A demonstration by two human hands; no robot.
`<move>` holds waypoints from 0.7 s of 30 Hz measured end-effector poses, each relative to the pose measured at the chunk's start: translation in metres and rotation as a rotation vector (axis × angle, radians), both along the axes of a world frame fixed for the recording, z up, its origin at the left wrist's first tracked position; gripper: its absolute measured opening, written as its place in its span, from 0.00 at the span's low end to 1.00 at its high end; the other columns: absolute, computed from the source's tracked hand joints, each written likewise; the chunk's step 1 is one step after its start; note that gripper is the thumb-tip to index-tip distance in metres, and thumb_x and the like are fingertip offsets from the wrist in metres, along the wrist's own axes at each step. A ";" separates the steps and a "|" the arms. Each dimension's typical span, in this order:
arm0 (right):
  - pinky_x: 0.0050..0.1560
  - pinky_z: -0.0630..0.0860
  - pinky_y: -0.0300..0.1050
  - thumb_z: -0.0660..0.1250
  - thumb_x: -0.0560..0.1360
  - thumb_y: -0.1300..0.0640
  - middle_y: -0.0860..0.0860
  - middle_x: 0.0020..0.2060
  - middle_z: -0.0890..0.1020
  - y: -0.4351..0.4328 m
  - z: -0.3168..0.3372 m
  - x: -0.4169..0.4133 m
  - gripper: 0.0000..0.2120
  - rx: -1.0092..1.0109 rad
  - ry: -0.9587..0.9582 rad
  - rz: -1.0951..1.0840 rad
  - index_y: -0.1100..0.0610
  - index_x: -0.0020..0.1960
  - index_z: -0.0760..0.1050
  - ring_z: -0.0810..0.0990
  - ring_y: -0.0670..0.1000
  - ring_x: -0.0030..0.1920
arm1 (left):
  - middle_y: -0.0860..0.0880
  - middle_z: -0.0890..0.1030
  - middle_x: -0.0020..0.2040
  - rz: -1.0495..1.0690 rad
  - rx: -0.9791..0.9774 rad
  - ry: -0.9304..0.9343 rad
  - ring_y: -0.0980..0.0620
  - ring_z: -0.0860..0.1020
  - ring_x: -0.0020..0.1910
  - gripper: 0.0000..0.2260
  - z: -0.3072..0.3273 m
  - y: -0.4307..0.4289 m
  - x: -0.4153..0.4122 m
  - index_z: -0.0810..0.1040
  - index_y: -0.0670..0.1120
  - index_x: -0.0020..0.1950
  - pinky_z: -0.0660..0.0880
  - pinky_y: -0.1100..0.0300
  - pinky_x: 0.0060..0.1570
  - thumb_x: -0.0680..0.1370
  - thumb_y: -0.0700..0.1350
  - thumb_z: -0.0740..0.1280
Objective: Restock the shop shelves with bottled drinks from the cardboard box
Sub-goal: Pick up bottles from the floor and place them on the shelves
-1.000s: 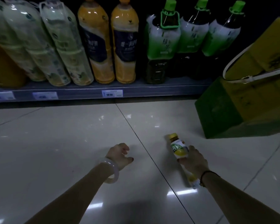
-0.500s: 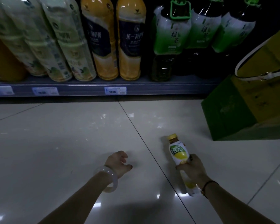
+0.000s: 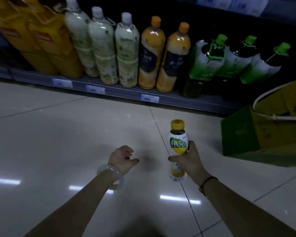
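Pale glossy floor tiles [image 3: 58,134] fill the dim head view, with streaks of light reflected in them. Over them the right hand [image 3: 186,161] grips a small bottle [image 3: 178,144] round its middle, thumb across the near side and fingers wrapped behind. The small bottle is upright with its yellow cap on top. The right forearm reaches in from the lower right.

Left of the small bottle, near but apart, the left hand [image 3: 121,158] hangs back up with fingers loosely curled, holding nothing. A pale bangle [image 3: 113,175] circles its wrist.

Beyond the small bottle, a low shelf [image 3: 123,93] carries a row of large bottles [image 3: 151,53]. Right of the small bottle, apart from it, a green and yellow cardboard box [image 3: 246,134] sits on the floor.
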State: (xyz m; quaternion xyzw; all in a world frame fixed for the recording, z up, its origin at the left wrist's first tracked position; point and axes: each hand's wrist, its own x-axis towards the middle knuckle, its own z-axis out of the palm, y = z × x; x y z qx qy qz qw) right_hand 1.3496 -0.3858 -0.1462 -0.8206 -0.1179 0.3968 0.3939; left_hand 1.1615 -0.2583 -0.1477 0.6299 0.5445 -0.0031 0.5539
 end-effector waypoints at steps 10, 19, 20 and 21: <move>0.46 0.75 0.43 0.76 0.61 0.71 0.52 0.43 0.78 0.081 0.183 -0.128 0.26 -0.025 0.073 0.329 0.56 0.52 0.69 0.78 0.54 0.45 | 0.47 0.78 0.48 0.353 0.016 0.066 0.49 0.77 0.46 0.12 0.183 0.035 -0.146 0.76 0.46 0.47 0.69 0.63 0.47 0.68 0.39 0.74; 0.36 0.71 0.37 0.76 0.62 0.69 0.49 0.41 0.75 0.194 0.251 -0.302 0.26 -0.016 0.080 0.561 0.58 0.53 0.66 0.75 0.45 0.39 | 0.45 0.79 0.51 0.490 0.031 0.089 0.46 0.78 0.49 0.13 0.244 0.097 -0.325 0.75 0.47 0.49 0.75 0.57 0.50 0.69 0.41 0.74; 0.36 0.71 0.37 0.76 0.62 0.69 0.48 0.41 0.75 0.208 0.252 -0.323 0.26 -0.020 0.077 0.579 0.58 0.53 0.66 0.75 0.45 0.39 | 0.45 0.79 0.51 0.503 0.022 0.095 0.46 0.78 0.50 0.13 0.245 0.105 -0.346 0.75 0.47 0.49 0.76 0.55 0.52 0.69 0.41 0.74; 0.37 0.71 0.38 0.76 0.63 0.69 0.48 0.40 0.75 0.221 0.252 -0.345 0.26 -0.022 0.069 0.593 0.57 0.53 0.65 0.75 0.46 0.39 | 0.45 0.79 0.51 0.522 0.019 0.099 0.45 0.78 0.51 0.13 0.245 0.113 -0.368 0.75 0.47 0.49 0.76 0.54 0.53 0.69 0.41 0.74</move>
